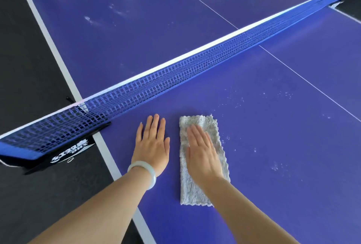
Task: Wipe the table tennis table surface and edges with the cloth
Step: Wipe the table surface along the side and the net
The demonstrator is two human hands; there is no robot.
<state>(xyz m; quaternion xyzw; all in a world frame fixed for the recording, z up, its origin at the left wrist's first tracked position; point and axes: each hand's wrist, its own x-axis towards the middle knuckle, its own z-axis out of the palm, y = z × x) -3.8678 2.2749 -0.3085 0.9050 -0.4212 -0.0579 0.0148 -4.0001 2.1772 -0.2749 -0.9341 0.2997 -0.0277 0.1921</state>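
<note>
Your right hand (203, 153) presses the grey cloth (192, 191) flat on the blue bench (273, 194), just short of the net (175, 69).
Both hands' fingers lie straight, together, gripping nothing; your left hand (152, 146) rests nearer the net clamp (68, 151). The cloth looks soft and light, so press mid-cloth. The net bars the far half.

Cloth (202, 192) lies on the desk (273, 165) near its left edge, just before the net (175, 71) that crosses the desk. Right hand (203, 151) lies flat on the cloth; left hand (152, 146) lies flat on the desk just left of it, not touching. Net clamp (64, 155) sits at the left edge, left of both hands.
</note>
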